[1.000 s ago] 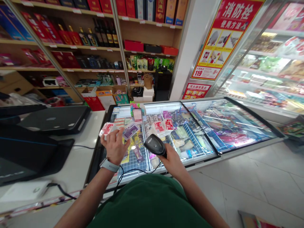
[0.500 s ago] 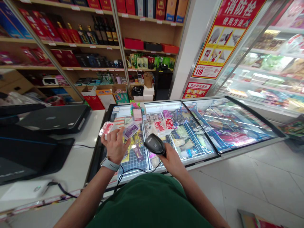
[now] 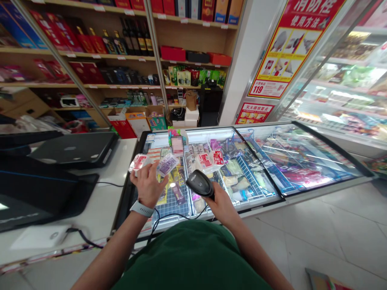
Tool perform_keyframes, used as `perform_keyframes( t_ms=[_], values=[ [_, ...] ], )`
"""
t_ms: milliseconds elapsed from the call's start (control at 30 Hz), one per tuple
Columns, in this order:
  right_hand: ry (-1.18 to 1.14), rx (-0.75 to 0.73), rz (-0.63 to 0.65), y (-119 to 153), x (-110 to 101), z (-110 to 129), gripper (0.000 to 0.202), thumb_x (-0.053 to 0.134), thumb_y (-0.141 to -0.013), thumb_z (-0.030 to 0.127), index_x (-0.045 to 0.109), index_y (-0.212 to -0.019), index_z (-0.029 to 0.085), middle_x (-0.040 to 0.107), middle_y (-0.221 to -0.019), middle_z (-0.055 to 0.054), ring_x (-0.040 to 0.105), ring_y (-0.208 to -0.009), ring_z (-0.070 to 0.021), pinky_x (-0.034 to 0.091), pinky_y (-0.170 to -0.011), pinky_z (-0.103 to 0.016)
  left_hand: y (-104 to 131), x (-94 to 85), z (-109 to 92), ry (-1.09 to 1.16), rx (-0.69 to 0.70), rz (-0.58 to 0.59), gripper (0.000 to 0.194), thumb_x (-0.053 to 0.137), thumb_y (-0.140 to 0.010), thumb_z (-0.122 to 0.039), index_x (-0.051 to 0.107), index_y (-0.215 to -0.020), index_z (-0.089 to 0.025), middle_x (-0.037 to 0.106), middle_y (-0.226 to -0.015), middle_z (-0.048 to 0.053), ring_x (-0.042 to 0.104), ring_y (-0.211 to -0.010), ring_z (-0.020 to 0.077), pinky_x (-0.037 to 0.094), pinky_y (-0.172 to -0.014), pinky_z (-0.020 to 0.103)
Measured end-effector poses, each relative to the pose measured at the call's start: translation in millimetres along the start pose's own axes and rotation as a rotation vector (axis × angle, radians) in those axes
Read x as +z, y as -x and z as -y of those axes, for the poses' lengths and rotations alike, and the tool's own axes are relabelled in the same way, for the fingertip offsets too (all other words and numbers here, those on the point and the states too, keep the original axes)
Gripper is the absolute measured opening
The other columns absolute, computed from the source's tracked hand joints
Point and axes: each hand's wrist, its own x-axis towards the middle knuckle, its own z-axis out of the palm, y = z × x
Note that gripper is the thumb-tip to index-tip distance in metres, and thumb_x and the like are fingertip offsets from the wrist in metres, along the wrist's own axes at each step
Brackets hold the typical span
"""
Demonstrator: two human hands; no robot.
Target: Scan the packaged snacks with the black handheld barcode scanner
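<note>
My right hand [image 3: 222, 201] grips a black barcode scanner [image 3: 199, 183] by its handle, with the head pointing left over the glass lid of a chest freezer [image 3: 217, 197]. My left hand [image 3: 148, 185] is open over the glass, its fingers bent and apart and the thumb out to the right. Just beyond its fingertips lies a purple-and-white packet [image 3: 167, 164]; I cannot tell whether the fingers touch it. A red-and-white packet [image 3: 139, 161] lies left of the fingers. Farther right, two more red-and-white packets, a left one [image 3: 205, 160] and a right one [image 3: 217, 157], lie close together on the glass.
A counter [image 3: 104, 201] with a black machine [image 3: 72, 150] and a white box [image 3: 40, 237] stands on the left. The scanner's cable [image 3: 169, 215] runs over the freezer's near side. A colourful trinket [image 3: 174, 135] sits near the far edge. Shelves of bottles and boxes stand behind.
The whole view has shifted slightly, so things appear a little farther right. My hands, the scanner and the packets keep nearly the same places relative to one another.
</note>
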Motion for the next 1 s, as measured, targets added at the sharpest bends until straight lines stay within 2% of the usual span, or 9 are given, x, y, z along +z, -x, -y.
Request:
perform_keyframes(
  t_ms=[100,233,333,433,633,833,1000],
  values=[
    [-0.009,0.000,-0.009,0,1,-5,0.022,0.056,-0.084,0.018,0.053,-0.106,0.018,0.061,-0.102,-0.007,0.057,-0.098,-0.0221,0.042,-0.084,-0.032,-10,-1.4,17,0.024,-0.166,-0.009,0.060,0.063,-0.072,-0.049,0.055,-0.123,-0.020,0.058,-0.116,0.012,0.050,-0.111,0.0305,0.023,-0.104,0.050],
    [0.018,0.016,0.007,1,2,-11,0.019,0.056,-0.084,0.019,0.053,-0.102,0.018,0.060,-0.098,-0.007,0.057,-0.094,-0.0223,0.042,-0.081,-0.032,-28,-7.3,51,-0.016,-0.391,0.020,0.060,0.061,-0.071,-0.054,0.057,-0.120,-0.020,0.059,-0.111,0.011,0.051,-0.112,0.0296,0.035,-0.097,0.045],
    [0.044,0.022,0.016,1,2,-12,0.015,0.056,-0.083,0.020,0.052,-0.097,0.018,0.060,-0.095,-0.007,0.057,-0.091,-0.0220,0.042,-0.078,-0.031,-37,-9.5,73,-0.070,-0.488,0.075,0.061,0.060,-0.070,-0.057,0.058,-0.118,-0.019,0.059,-0.114,0.014,0.052,-0.113,0.0319,0.036,-0.097,0.048],
    [0.052,0.023,0.020,-1,2,-11,0.014,0.055,-0.083,0.020,0.052,-0.097,0.017,0.060,-0.095,-0.007,0.057,-0.090,-0.0219,0.042,-0.078,-0.031,-41,-6.2,85,-0.100,-0.529,0.144,0.063,0.061,-0.069,-0.059,0.059,-0.116,-0.017,0.060,-0.115,0.016,0.052,-0.111,0.0347,0.035,-0.096,0.052],
    [0.048,0.033,0.023,-4,1,-8,0.018,0.055,-0.082,0.020,0.054,-0.100,0.017,0.061,-0.097,-0.008,0.058,-0.091,-0.0220,0.042,-0.078,-0.031,-41,5.1,93,-0.144,-0.538,0.223,0.063,0.058,-0.069,-0.060,0.060,-0.116,-0.018,0.061,-0.114,0.016,0.054,-0.109,0.0362,0.035,-0.094,0.056],
    [0.050,0.042,0.011,-4,2,-12,0.016,0.056,-0.082,0.022,0.054,-0.097,0.018,0.061,-0.095,-0.007,0.059,-0.089,-0.0219,0.043,-0.075,-0.030,-43,5.2,92,-0.151,-0.540,0.276,0.063,0.055,-0.071,-0.061,0.060,-0.118,-0.019,0.059,-0.117,0.019,0.052,-0.111,0.0382,0.033,-0.095,0.058],
    [0.049,0.040,0.012,-6,5,-17,0.015,0.056,-0.082,0.022,0.054,-0.096,0.018,0.060,-0.094,-0.007,0.059,-0.088,-0.0222,0.043,-0.075,-0.031,-42,0.8,86,-0.130,-0.528,0.270,0.077,0.056,-0.071,-0.063,0.048,-0.131,-0.016,0.055,-0.124,0.022,0.048,-0.116,0.0417,0.032,-0.094,0.063]
  ],
)
